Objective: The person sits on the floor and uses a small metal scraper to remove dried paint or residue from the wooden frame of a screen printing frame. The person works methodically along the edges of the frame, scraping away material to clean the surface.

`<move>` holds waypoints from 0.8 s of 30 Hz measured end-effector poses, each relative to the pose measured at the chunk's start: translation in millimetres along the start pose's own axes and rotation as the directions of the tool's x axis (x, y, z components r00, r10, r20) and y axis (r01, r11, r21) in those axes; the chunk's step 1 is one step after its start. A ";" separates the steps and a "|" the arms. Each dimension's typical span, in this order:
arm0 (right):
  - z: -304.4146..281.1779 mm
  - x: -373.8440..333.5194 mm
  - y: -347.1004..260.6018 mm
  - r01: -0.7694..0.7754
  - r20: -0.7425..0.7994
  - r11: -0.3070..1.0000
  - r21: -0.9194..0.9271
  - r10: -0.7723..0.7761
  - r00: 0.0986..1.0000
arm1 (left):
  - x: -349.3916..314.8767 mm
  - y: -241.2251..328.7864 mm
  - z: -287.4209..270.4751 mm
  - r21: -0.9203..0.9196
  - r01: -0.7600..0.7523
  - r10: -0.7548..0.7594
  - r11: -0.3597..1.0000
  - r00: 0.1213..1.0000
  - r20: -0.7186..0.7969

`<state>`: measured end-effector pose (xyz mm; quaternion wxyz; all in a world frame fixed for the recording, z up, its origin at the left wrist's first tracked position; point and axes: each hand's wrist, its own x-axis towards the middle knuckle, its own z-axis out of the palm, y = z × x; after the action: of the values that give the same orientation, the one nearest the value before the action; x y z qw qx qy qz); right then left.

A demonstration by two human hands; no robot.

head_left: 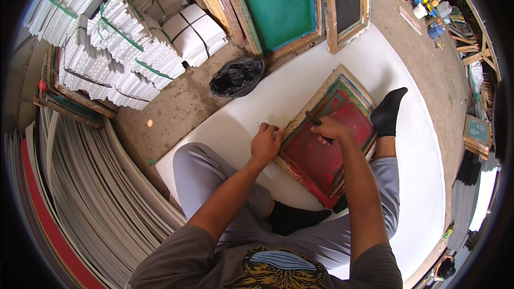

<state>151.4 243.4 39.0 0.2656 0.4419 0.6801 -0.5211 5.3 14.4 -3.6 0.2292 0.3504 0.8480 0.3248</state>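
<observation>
A wooden screen printing frame [327, 134] with red mesh, its edges stained green and blue, lies tilted between my legs on a white sheet [235, 123]. My left hand [266, 143] grips the frame's left edge with bent fingers. Above the red mesh, my right hand [330, 129] is closed around a dark, stick-like tool [312, 118]. One end of it sticks out toward the upper left; its working end is hidden, so its exact kind cannot be made out. My black-socked foot [389, 111] is beside the frame's right edge.
A black plastic bag [237, 77] sits beyond the sheet. Larger screen frames, one green [276, 8], lean at the back. Tied white stacks [126, 43] stand at the far left, above curved piled sheets [101, 176]. Clutter and small containers [420, 10] line the far right.
</observation>
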 end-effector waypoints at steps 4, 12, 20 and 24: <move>7.3 0.9 10.0 0.026 0.001 0.999 0.042 -0.026 1.000 | 0.5 2.8 -0.3 -0.001 -0.010 0.010 1.000 1.000 0.010; 13.7 -2.8 4.2 0.038 -0.051 0.994 0.106 -0.033 0.998 | -0.2 -1.1 1.2 -0.014 -0.021 0.021 1.000 1.000 -0.015; 31.2 -2.7 0.3 -0.017 -0.372 0.902 -0.432 -0.161 0.914 | 1.1 3.3 1.6 -0.006 -0.033 0.033 0.999 0.999 -0.011; 40.3 -17.2 -21.5 -0.156 -0.419 0.927 -0.342 -0.002 0.908 | 1.7 3.5 1.4 -0.015 0.009 -0.009 1.000 1.000 0.002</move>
<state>136.5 198.3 50.6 0.2150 0.5110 0.7877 -0.2688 6.7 18.1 -2.4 0.2340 0.3452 0.8469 0.3299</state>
